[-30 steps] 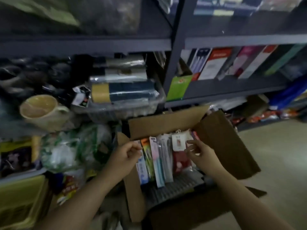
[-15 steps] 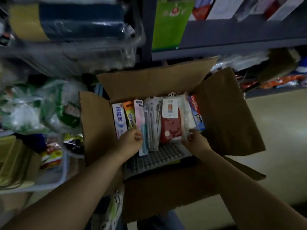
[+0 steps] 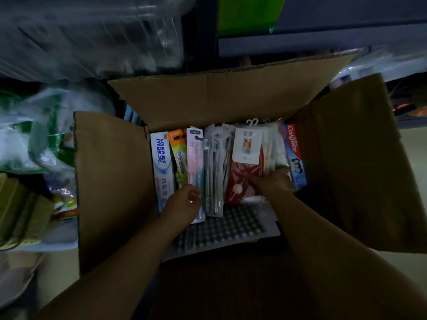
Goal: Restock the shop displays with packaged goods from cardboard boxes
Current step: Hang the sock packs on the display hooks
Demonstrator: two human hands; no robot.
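An open cardboard box [image 3: 115,181] fills the middle of the head view, flaps spread. Packaged goods stand upright in a row inside: a white and blue toothpaste box [image 3: 161,162], an orange toothbrush pack [image 3: 179,153], a pink toothbrush pack [image 3: 195,158], clear toothbrush packs [image 3: 217,169], a red pack with a white hang card [image 3: 245,162] and a Colgate box [image 3: 295,153]. My left hand [image 3: 182,204] pinches the lower edge of the pink toothbrush pack. Fingers of my right hand [image 3: 270,181] curl around the red pack's right side. A grey dotted sheet [image 3: 221,229] lies flat in front of the row.
Dark shelving [image 3: 323,40] rises behind the box, with a green card [image 3: 249,12] on it. A clear plastic bin [image 3: 92,33] sits at the upper left. Bagged goods [image 3: 34,135] and yellow-green packs [image 3: 18,209] crowd the left side. Pale floor [image 3: 413,158] shows at the right.
The view has tilted down and closer to the box. Both hands have gone deeper into it, the left to the toothbrush pack's lower edge, the right around the red pack.
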